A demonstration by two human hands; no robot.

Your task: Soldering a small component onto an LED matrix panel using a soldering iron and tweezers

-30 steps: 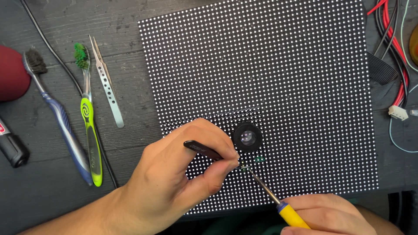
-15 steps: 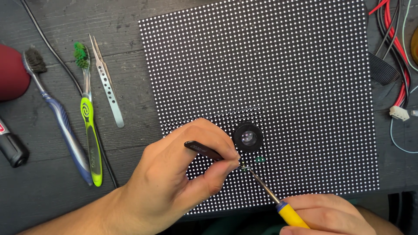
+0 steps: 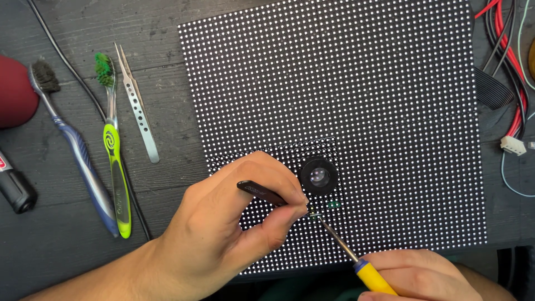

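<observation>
A large black panel (image 3: 356,89) covered in a grid of small white dots lies on the dark wooden table. My left hand (image 3: 223,234) pinches black tweezers (image 3: 262,193), their tips down on the panel near its lower middle. My right hand (image 3: 418,276) holds a yellow-handled tool (image 3: 356,262) whose thin metal tip meets the tweezers' tips. A small black round lens (image 3: 319,176) sits on the panel just above that spot, and a tiny green patch (image 3: 333,204) shows beside it.
To the left lie silver tweezers (image 3: 137,108), a green toothbrush (image 3: 114,167), a blue-grey toothbrush (image 3: 72,145), a dark red round object (image 3: 14,92) and a black cylinder (image 3: 15,189). Red, black and white wires (image 3: 510,67) with a white connector (image 3: 512,145) lie at the right.
</observation>
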